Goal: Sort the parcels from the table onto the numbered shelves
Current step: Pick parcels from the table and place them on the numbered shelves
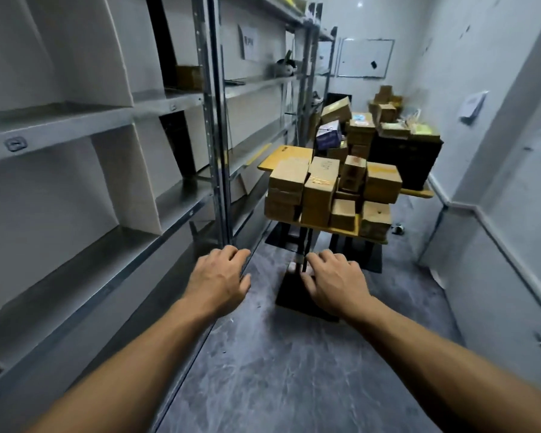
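- i'm looking down a narrow room, both bare arms reaching out ahead of me over the grey floor (294, 370).
- the left hand (219, 276) is hovering palm down, its fingers (236, 254) loosely curled and holding nothing.
- the right hand (334, 282) is hovering near it, the two not touching. its fingers are loosely curled too and gripping nothing.
- the parcels (319, 189) are sitting ahead of both hands. they're brown cardboard boxes packed close and stacked on the yellow desk (286, 153), with a few hanging over its near edge.
- neither hand is touching a parcel or the desk.
- the shelves (75, 126) are running along my left, grey metal levels split by white dividers.
- small tags (14, 143) are showing on the front edges, but they're coming through too blurred for me to read.
- one brown box (189, 77) is sitting on an upper shelf, further along.
- behind the desk, more boxes (384, 107) are piling up on a dark block (403, 157), with a blue and white box (328, 135) tilting among them.
- a whiteboard (366, 57) is hanging on the back wall.
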